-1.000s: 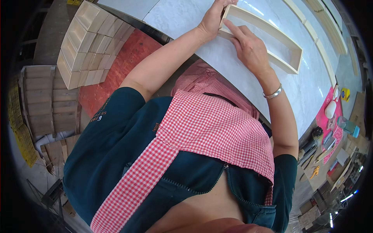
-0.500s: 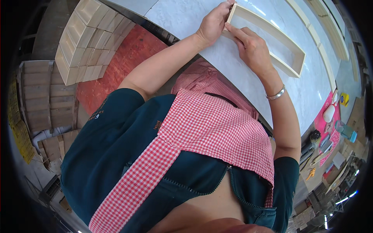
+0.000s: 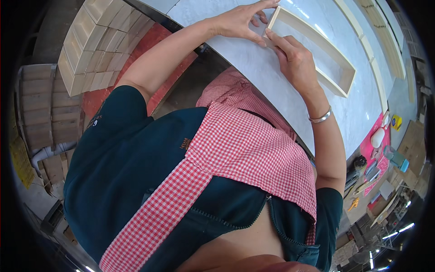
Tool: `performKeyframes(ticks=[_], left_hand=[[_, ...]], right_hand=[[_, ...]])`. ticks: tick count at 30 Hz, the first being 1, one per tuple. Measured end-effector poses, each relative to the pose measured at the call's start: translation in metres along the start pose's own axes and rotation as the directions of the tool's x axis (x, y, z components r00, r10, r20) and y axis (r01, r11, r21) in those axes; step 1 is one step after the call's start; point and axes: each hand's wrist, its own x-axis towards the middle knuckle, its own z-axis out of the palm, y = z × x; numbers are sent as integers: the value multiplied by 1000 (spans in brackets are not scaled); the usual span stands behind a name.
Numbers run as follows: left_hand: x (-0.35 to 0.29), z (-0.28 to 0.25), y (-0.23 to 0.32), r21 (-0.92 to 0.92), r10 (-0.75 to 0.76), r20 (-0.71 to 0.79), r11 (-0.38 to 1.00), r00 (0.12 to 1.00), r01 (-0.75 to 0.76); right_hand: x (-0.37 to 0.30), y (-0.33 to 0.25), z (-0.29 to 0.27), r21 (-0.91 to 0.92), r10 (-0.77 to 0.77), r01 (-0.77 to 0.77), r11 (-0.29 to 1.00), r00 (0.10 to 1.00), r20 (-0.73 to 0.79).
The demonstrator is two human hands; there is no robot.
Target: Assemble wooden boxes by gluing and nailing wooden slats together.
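A long, narrow rectangular frame of pale wood (image 3: 350, 84) lies on the white marbled tabletop (image 3: 290, 99); the tabletop seems to show through its middle. My right hand (image 3: 295, 58), with a silver bracelet at the wrist, grips the frame's near left corner, thumb and index finger at the rim. Spread around that same end, my left hand (image 3: 236, 22) holds nothing. Its thumb reaches toward the near corner and its index finger toward the far one. Whether those fingertips touch the wood I cannot tell.
Pale wooden boxes (image 3: 88, 45) are stacked on a red board (image 3: 156, 84) at the left. Long wooden strips (image 3: 369, 56) lie beyond the frame. On the right are a pink cloth (image 3: 369, 143), a white rounded object (image 3: 377, 138) and a clear container with a blue-green part (image 3: 398, 158).
My left hand has let go of the frame's left end and spread its fingers, its forearm shifting left and up. My right hand keeps its grip, and the frame has barely moved.
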Motion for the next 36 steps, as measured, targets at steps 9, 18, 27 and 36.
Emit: performKeyframes(ticks=[9,18,27,36], left_hand=[[10,1,-23,234,308,4,925,951,-301],[11,1,-28,206,314,-27,931,949,-302],[5,7,-32,256,405,-98,893,909,-370],[-3,16,-25,354,312,-162,904,936,-240]], right_hand=[[1,1,0,41,-16,16,999,1000,1],[4,-5,-3,107,-43,41,993,999,16],[8,-9,-5,111,-49,39,993,995,91],[9,-10,-7,164,-8,-8,986,995,96]])
